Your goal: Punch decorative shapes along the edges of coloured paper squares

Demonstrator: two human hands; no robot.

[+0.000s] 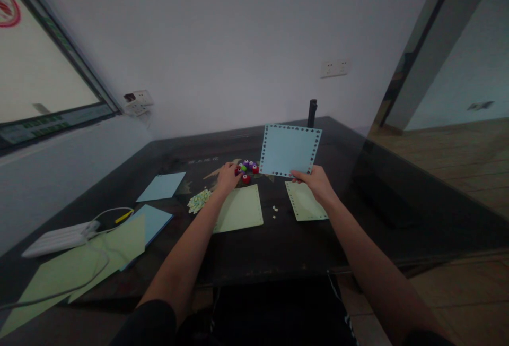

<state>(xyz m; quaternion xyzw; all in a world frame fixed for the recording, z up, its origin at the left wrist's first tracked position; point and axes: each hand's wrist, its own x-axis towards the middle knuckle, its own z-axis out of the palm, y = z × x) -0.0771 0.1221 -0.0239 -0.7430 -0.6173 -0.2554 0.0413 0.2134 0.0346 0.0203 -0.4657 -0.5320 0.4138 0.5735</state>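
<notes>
The dark table (278,253) bears sheets (242,209) and scraps (199,201).

Dark table (278,250), pale wall (238,43), wood-toned floor (453,147), dim light

In my right hand (316,180) I hold the card (290,149), pale blue and four-sided, by its lower right corner, its flat face toward me, tipped slightly, with small dark shapes lined along all four edges and a plain middle. Left of it on the table, the small pieces (246,179), red, purple and one green, with pale round marks, sit bunched at the fingertips of my left hand (228,177), one red one nearer me.
</notes>
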